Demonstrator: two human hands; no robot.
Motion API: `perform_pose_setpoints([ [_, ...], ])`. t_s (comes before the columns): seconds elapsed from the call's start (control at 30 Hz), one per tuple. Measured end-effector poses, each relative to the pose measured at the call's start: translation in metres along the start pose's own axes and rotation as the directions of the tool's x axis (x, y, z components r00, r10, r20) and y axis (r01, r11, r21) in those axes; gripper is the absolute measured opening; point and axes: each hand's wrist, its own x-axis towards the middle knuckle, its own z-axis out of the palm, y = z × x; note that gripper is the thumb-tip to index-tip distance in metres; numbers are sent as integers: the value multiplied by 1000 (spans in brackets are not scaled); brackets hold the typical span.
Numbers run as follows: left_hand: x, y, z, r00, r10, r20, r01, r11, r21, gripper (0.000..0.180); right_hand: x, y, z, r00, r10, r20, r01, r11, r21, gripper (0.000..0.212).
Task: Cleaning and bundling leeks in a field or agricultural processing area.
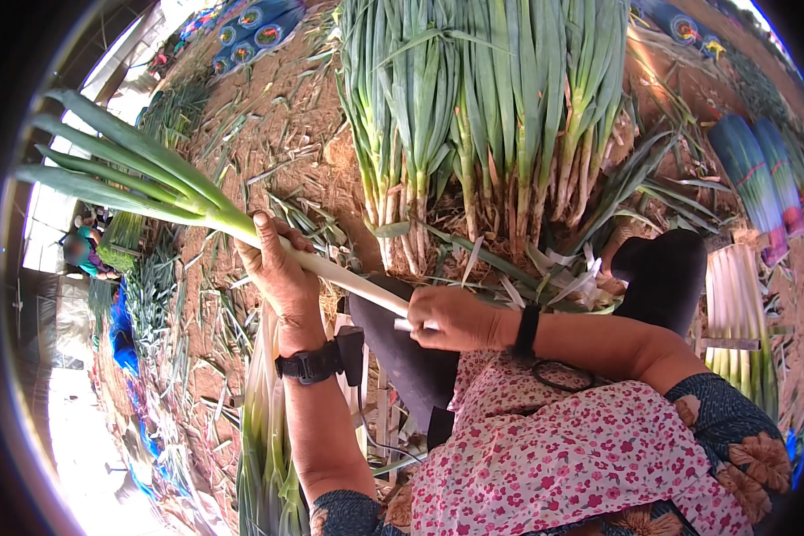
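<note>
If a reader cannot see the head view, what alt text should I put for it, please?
The left hand grips a green onion just below its leaves, while the right hand holds it near the white end. Beyond, more onions form a thick row, roots nearest the hands; leaf scraps litter the soil.

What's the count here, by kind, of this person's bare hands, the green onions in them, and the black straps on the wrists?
Bare hands: 2 (left hand, right hand)
Held green onion: 1
Black wrist straps: 2 (left strap, right strap)
Total: 5
</note>
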Motion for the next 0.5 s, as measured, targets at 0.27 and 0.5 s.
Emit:
perform_pose_setpoints([
  [0.27,9,6,0,979,91,-184,-69,990,122,21,-36,11,-52,891,381,247,-430,534,728,8],
  [0.5,19,23,-6,964,116,-239,-62,973,220,34,-59,59,-110,884,461,77,-465,884,39,22],
])
